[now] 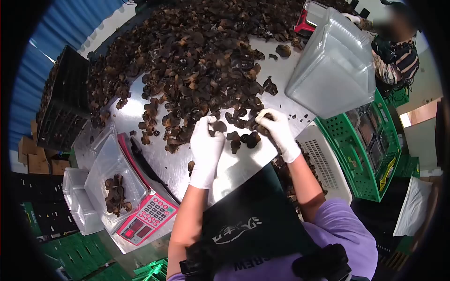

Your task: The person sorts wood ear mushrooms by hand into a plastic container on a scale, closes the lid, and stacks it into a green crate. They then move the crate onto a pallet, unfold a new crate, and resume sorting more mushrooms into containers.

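**Head view**

1. Hands. Both hands wear white gloves and work at the near edge of a heap. The right hand (277, 131) is curled closed, its fingertips pinched on dried fungus pieces (197, 61). The left hand (206, 147) lies palm down with bent fingers over loose pieces. We cannot tell whether it grips any.

2. Location. The dried fungus pieces cover the metal surface (234, 171) ahead of both hands, and a few strays lie between the hands.

3. Surroundings. Nearer than the left hand and to its left stands a scale (149, 218). It carries a clear tray (101, 168) holding a small portion of pieces. Ahead and to the right of the right hand lies a tilted stack of clear containers (335, 70). A green crate (363, 140) sits right of the right hand, and a black crate (65, 107) sits far left of the left hand.

4. Handling. We judge the pieces to be light, thin, dry and brittle, with curled edges that likely snag on neighbours. A hard squeeze would probably crumble them. We recommend a loose fingertip pinch across the curled rim, or a cupped scoop for several.
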Action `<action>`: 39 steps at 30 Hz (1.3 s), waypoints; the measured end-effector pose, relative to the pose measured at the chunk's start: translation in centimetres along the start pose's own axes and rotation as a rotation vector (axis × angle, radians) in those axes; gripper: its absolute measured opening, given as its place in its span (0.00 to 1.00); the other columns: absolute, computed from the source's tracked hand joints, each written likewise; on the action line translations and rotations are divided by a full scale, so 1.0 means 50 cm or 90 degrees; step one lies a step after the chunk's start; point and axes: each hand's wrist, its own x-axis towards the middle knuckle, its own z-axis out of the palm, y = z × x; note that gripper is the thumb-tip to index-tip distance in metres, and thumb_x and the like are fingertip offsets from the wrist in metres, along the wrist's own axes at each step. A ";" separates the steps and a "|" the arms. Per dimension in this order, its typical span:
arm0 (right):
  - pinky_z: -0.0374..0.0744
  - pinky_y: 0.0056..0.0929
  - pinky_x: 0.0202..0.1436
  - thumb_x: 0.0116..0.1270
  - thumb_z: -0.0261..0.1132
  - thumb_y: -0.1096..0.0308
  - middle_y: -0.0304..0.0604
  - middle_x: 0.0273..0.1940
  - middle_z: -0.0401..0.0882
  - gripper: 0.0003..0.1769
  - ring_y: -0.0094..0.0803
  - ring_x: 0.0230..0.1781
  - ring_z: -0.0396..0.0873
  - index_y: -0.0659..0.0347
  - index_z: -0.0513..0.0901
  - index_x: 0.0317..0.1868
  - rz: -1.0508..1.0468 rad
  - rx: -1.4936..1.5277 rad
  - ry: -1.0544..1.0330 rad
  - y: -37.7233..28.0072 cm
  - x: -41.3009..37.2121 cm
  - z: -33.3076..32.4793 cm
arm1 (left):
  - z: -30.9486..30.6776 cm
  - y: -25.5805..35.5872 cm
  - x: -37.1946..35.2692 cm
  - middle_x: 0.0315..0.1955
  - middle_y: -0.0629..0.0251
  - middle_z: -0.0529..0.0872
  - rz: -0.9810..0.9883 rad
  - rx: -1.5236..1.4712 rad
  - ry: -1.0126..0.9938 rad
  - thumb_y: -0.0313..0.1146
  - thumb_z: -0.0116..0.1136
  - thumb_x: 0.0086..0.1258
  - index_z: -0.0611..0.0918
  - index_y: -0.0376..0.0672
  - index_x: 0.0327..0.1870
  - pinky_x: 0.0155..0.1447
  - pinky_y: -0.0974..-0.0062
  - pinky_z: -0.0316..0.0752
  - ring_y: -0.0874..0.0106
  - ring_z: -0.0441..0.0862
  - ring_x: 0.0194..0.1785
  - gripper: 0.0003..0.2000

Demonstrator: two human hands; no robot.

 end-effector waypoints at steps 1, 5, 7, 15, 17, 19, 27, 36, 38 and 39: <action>0.65 0.15 0.24 0.66 0.64 0.73 0.32 0.24 0.75 0.02 0.16 0.21 0.70 0.60 0.81 0.34 -0.018 0.063 0.018 -0.003 -0.004 -0.006 | -0.011 0.003 -0.005 0.32 0.62 0.79 -0.032 -0.067 -0.006 0.23 0.59 0.52 0.82 0.41 0.41 0.42 0.72 0.74 0.68 0.77 0.33 0.14; 0.68 0.16 0.27 0.67 0.63 0.73 0.30 0.25 0.73 0.02 0.15 0.23 0.70 0.60 0.80 0.35 0.009 0.134 0.022 -0.016 -0.026 -0.044 | -0.018 -0.034 -0.034 0.31 0.63 0.79 -0.023 -0.086 -0.008 0.20 0.57 0.53 0.83 0.38 0.33 0.41 0.76 0.73 0.71 0.77 0.33 0.07; 0.72 0.16 0.27 0.68 0.63 0.72 0.33 0.27 0.77 0.02 0.16 0.22 0.71 0.61 0.80 0.37 -0.004 0.171 0.026 0.010 -0.022 -0.061 | -0.016 -0.051 -0.050 0.31 0.64 0.79 -0.032 -0.232 -0.050 0.18 0.56 0.53 0.83 0.37 0.33 0.39 0.76 0.72 0.71 0.77 0.33 0.08; 0.69 0.17 0.20 0.67 0.59 0.76 0.34 0.24 0.76 0.02 0.19 0.17 0.71 0.60 0.78 0.38 0.012 0.292 0.015 0.036 -0.041 -0.070 | 0.007 0.015 -0.083 0.24 0.74 0.83 -0.212 -0.461 -0.143 0.30 0.64 0.64 0.81 0.40 0.35 0.31 0.80 0.71 0.82 0.77 0.27 0.05; 0.69 0.17 0.21 0.66 0.58 0.78 0.34 0.24 0.75 0.05 0.19 0.18 0.72 0.60 0.77 0.40 0.013 0.134 0.055 0.016 -0.060 -0.053 | 0.007 0.030 -0.078 0.27 0.63 0.81 -0.077 -0.071 -0.158 0.29 0.68 0.58 0.80 0.43 0.38 0.33 0.74 0.75 0.72 0.80 0.28 0.10; 0.71 0.17 0.23 0.64 0.58 0.79 0.34 0.24 0.73 0.08 0.19 0.20 0.73 0.61 0.77 0.43 0.013 0.007 0.036 0.023 -0.071 -0.047 | 0.035 0.016 -0.073 0.37 0.54 0.81 0.127 0.138 -0.091 0.32 0.69 0.53 0.80 0.46 0.43 0.37 0.67 0.78 0.61 0.82 0.32 0.16; 0.78 0.40 0.53 0.51 0.67 0.66 0.55 0.47 0.81 0.33 0.51 0.46 0.81 0.56 0.74 0.62 -0.155 -0.683 0.007 0.022 -0.084 0.020 | 0.070 0.001 -0.055 0.38 0.53 0.80 0.099 0.210 -0.181 0.32 0.64 0.51 0.80 0.44 0.42 0.42 0.61 0.79 0.55 0.82 0.37 0.16; 0.75 0.20 0.25 0.53 0.58 0.83 0.39 0.33 0.80 0.21 0.19 0.23 0.77 0.60 0.78 0.49 0.031 -0.236 -0.102 -0.014 -0.114 0.109 | 0.024 -0.011 -0.108 0.32 0.56 0.85 -0.033 -0.249 -0.131 0.26 0.62 0.53 0.82 0.39 0.40 0.42 0.71 0.77 0.63 0.84 0.34 0.11; 0.78 0.23 0.32 0.54 0.58 0.83 0.41 0.36 0.81 0.22 0.21 0.30 0.78 0.60 0.77 0.51 0.021 -0.235 -0.158 -0.060 -0.130 0.168 | -0.065 0.022 -0.116 0.33 0.58 0.84 -0.088 -0.224 -0.080 0.25 0.62 0.53 0.82 0.38 0.39 0.40 0.72 0.77 0.65 0.84 0.33 0.11; 0.78 0.23 0.32 0.54 0.58 0.83 0.41 0.36 0.81 0.22 0.21 0.30 0.78 0.60 0.77 0.51 0.018 -0.229 -0.174 -0.082 -0.136 0.208 | -0.130 0.045 -0.125 0.35 0.58 0.84 -0.073 -0.160 -0.035 0.24 0.62 0.52 0.82 0.38 0.41 0.42 0.72 0.78 0.66 0.84 0.34 0.13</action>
